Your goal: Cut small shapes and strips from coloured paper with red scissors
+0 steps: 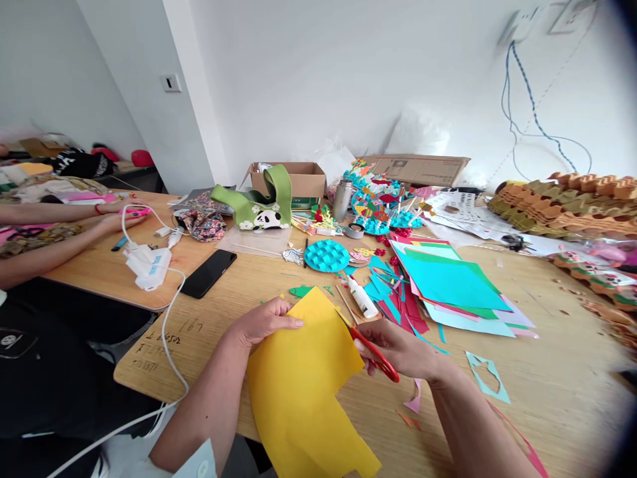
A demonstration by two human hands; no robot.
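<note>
From the head view, our left hand (263,323) pinches the yellow paper sheet (298,378) firmly between thumb and fingers, while our right hand (402,350) closes around the red-handled scissors (377,355). The sheet is lifted above the wooden tabletop (547,345), its lower end reaching past the table's near edge. The blades meet its upper right edge, though how far they bite is hard to tell from here. We judge this a sound way to cut: our left hand stays close to the blades, keeping the paper steady. Just beyond lie a white glue bottle (361,297) and a stack of teal and coloured paper (448,282). To the left, a co-worker's hand (127,222) rests on a pink computer mouse (140,211).
</note>
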